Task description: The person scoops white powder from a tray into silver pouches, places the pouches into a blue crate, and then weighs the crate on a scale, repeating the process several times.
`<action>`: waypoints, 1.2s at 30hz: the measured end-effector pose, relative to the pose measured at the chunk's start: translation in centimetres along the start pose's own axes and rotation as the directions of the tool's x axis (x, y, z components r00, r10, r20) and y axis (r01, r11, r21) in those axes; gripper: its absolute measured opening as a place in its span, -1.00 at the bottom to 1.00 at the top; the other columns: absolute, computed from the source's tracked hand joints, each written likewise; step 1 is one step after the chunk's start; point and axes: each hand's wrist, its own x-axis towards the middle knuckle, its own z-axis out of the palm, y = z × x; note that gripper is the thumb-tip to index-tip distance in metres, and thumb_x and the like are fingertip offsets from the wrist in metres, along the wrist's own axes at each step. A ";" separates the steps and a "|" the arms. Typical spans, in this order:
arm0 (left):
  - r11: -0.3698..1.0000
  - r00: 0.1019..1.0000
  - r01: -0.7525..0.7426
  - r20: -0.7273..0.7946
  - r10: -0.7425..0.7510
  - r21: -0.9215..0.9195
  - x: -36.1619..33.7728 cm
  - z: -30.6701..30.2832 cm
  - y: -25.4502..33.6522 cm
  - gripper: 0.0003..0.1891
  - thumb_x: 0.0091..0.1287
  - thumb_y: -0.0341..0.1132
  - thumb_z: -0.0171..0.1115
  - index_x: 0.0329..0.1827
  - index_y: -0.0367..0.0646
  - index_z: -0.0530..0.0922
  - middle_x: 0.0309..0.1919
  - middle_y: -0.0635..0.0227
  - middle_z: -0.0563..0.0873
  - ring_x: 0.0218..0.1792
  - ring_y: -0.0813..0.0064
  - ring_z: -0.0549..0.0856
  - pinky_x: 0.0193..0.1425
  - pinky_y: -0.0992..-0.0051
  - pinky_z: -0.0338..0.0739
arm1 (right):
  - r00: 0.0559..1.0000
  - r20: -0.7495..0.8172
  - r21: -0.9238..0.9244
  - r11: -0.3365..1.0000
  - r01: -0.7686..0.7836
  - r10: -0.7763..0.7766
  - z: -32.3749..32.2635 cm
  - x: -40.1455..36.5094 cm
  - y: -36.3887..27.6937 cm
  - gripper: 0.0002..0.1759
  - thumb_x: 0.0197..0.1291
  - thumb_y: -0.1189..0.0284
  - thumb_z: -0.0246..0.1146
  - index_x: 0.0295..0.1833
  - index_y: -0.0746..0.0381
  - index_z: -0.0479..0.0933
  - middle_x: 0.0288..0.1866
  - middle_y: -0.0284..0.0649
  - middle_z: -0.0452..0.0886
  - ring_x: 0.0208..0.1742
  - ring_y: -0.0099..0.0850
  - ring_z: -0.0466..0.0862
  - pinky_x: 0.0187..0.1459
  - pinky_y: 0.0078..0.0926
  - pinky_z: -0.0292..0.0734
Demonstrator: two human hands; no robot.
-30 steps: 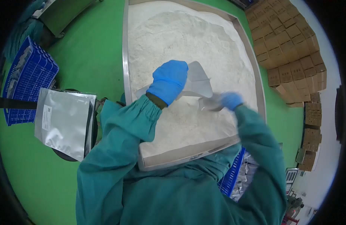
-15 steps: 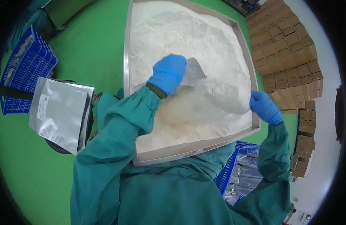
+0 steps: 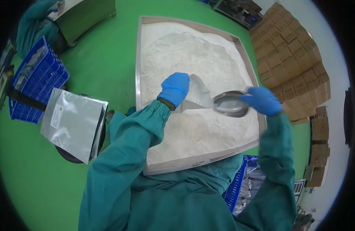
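A shallow metal tray (image 3: 138, 65) in front of me holds a wide bed of white powder (image 3: 177, 48). My left hand (image 3: 173, 88), in a blue glove, is closed on a silver foil bag (image 3: 199, 91) at the middle of the tray, just above the powder. Its fingers are mostly turned away from me. My right hand (image 3: 264, 101), also gloved in blue, is closed around the end of a shiny round metal scoop (image 3: 231, 104). The scoop hangs over the right half of the powder, close to the bag, and is slightly blurred.
A stack of flat silver bags (image 3: 73, 123) rests on a stand at left, beside a blue crate (image 3: 40, 84). Another blue crate (image 3: 234, 192) with filled bags sits below the tray. Cartons (image 3: 291, 57) are piled at right. Another person's sleeve (image 3: 33, 25) shows at upper left.
My right hand has come inward from the tray's right edge, and the scoop, blurred among the powder before, now shows plainly. My left hand keeps hold of the bag. The whole view has shifted slightly.
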 end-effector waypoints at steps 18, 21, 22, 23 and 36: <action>0.945 0.889 -0.326 0.332 0.315 -0.022 -8.9 -15.9 13.9 -0.53 0.18 -0.11 0.08 -0.87 -0.14 0.50 -0.85 0.26 0.47 -0.73 0.35 0.49 -0.51 0.35 0.42 | 0.932 -0.361 0.620 0.740 0.262 -0.027 4.7 -10.4 4.7 -0.57 -0.01 0.24 0.03 -0.80 0.21 0.52 -0.72 -0.17 0.53 -0.66 -0.32 0.47 -0.49 -0.39 0.40; 0.873 0.857 -0.446 0.375 0.353 0.197 -15.9 -10.7 12.5 -0.57 0.19 -0.11 0.02 -0.81 -0.10 0.54 -0.71 0.28 0.59 -0.59 0.27 0.57 -0.28 0.29 0.46 | 0.910 -0.343 0.445 0.813 0.375 -0.232 11.5 -13.5 6.3 -0.48 0.08 0.15 -0.04 -0.80 0.12 0.57 -0.70 -0.16 0.50 -0.50 -0.23 0.49 -0.26 -0.31 0.40; 0.833 0.789 -0.532 0.447 0.422 0.152 -17.5 -8.4 11.5 -0.62 0.15 -0.09 0.00 -0.63 -0.14 0.62 -0.64 0.22 0.62 -0.54 0.20 0.60 -0.25 0.24 0.47 | 0.920 -0.299 0.489 0.788 0.375 -0.253 14.0 -13.8 7.5 -0.48 0.07 0.14 -0.05 -0.79 0.12 0.58 -0.70 -0.17 0.51 -0.50 -0.22 0.49 -0.26 -0.30 0.41; 0.950 0.831 -0.294 0.518 0.203 0.100 -19.9 -8.9 14.4 -0.61 0.13 -0.07 0.01 -0.68 -0.14 0.61 -0.69 0.23 0.61 -0.57 0.25 0.60 -0.27 0.26 0.48 | 0.963 -0.182 0.513 0.816 0.267 -0.200 14.4 -15.0 7.4 -0.50 0.05 0.15 -0.05 -0.78 0.11 0.59 -0.70 -0.18 0.51 -0.49 -0.24 0.51 -0.24 -0.32 0.42; 0.836 0.768 -0.546 0.361 0.529 -0.065 -9.7 -14.9 29.3 -0.64 0.13 -0.28 0.10 -0.75 -0.35 0.54 -0.84 0.23 0.54 -0.79 0.45 0.51 -0.62 0.47 0.43 | 0.822 -0.509 0.182 0.902 0.393 -0.255 4.7 -22.8 4.3 -0.53 -0.05 0.03 0.24 -0.41 0.30 0.58 -0.54 0.02 0.54 -0.48 -0.08 0.54 -0.37 -0.16 0.42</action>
